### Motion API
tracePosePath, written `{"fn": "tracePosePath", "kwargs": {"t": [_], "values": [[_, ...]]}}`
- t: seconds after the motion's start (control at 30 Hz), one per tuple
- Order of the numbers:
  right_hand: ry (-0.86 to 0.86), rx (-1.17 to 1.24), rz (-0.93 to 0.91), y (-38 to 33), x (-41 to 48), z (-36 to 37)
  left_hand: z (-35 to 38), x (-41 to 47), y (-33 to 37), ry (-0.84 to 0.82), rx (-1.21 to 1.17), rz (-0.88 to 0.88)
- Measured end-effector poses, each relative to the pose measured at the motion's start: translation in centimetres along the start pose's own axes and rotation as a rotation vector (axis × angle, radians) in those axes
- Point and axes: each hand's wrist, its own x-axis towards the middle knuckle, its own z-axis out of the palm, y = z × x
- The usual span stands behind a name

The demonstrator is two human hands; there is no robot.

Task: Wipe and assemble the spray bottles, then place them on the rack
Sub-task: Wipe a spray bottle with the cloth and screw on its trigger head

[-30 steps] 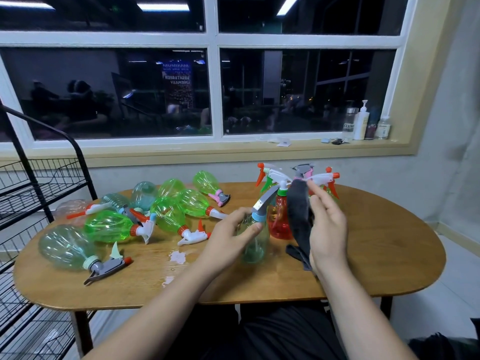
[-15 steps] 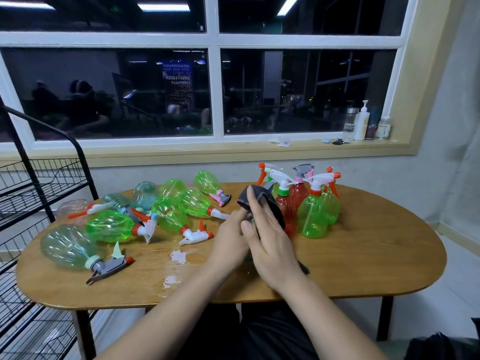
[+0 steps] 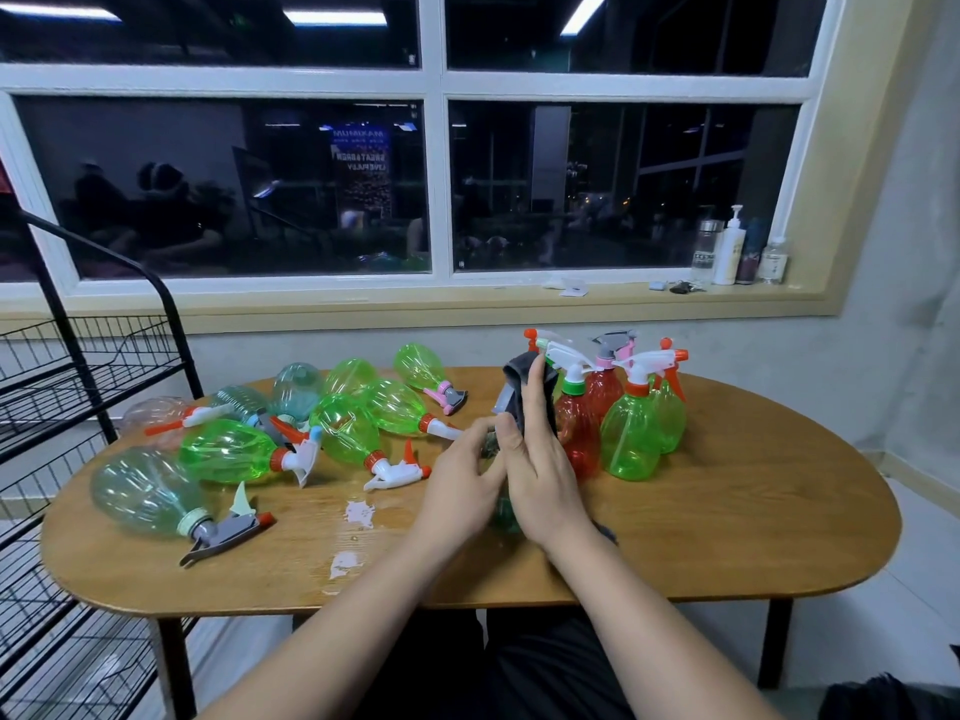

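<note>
Rack (image 3: 78,366) of black wire stands off the left edge of the surface (image 3: 753,511). Left half of the surface: lying bottles (image 3: 228,452), green and clear, spray heads on. Centre, near the front edge: left-hand grip (image 3: 462,485) curled round a greenish bottle (image 3: 503,511), upright, mostly hidden between the hands. Right-hand grip (image 3: 540,470) spread flat, fingers straight, pressing a dark cloth (image 3: 519,374) against the bottle's head. Just right, toward the back edge: standing bottles (image 3: 631,439), red and green.
</note>
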Motion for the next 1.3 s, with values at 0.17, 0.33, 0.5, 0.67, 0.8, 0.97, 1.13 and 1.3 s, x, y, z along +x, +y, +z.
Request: {"fn": "tracePosePath", "kwargs": {"t": [0.17,0.33,0.5,0.67,0.8,0.97,1.13,1.3], "values": [[-0.014,-0.03,0.015,0.3,-1.2,0.4,0.1,-0.3,-0.2,0.004,-0.045,-0.002],[-0.064,-0.098,-0.011,0.8,-2.6,-0.2,0.2,-0.5,0.0,0.006,-0.039,-0.005],[-0.13,-0.095,-0.031,1.3,-3.7,-1.1,0.1,-0.8,-0.1,-0.017,-0.053,-0.023],[-0.092,0.016,0.073,2.1,-2.7,-1.7,-0.1,-0.4,0.0,-0.015,-0.001,-0.016],[-0.035,0.3,0.177,2.0,-1.4,-1.5,-0.4,-0.2,-0.1,-0.022,0.0,-0.02],[0.151,0.625,0.354,1.1,-0.3,-1.4,-0.2,-0.3,0.0,-0.023,0.008,-0.035],[0.131,0.762,0.481,-0.5,1.0,-2.4,0.0,-0.1,0.1,-0.015,0.04,-0.051],[0.14,0.817,0.575,-1.3,2.4,-2.8,-0.1,0.4,-0.2,-0.039,0.075,-0.061]]}}
